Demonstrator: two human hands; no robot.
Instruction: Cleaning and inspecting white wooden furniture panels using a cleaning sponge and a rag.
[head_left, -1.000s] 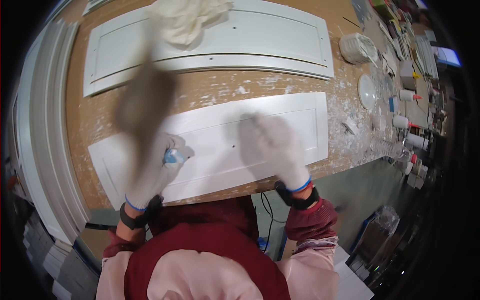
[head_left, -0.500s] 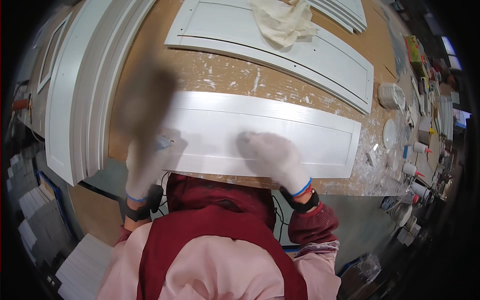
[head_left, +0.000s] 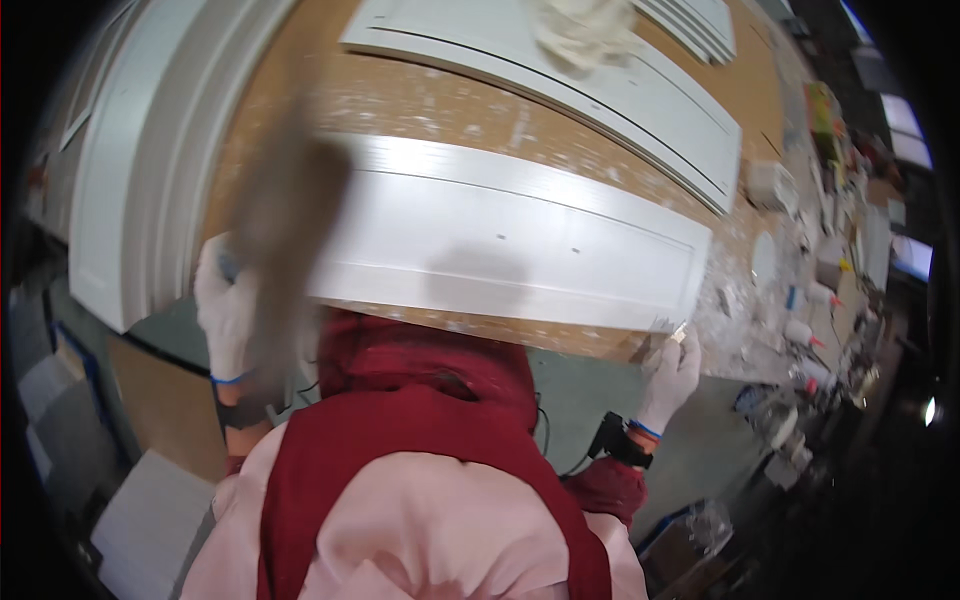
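Panel (head_left: 500, 240), white, flat on paint-spattered tabletop (head_left: 400, 95). Left hand (head_left: 228, 300), gloved, closed around blurred brown brush (head_left: 285, 215) at panel's left end. Right hand (head_left: 672, 372), gloved, fingers curled at panel's lower right corner; grip unclear. Second white panel (head_left: 560, 70) beyond.

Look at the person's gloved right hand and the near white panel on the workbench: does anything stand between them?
Nothing visible does. The right hand is at the right corner of the near white panel, at the workbench edge.
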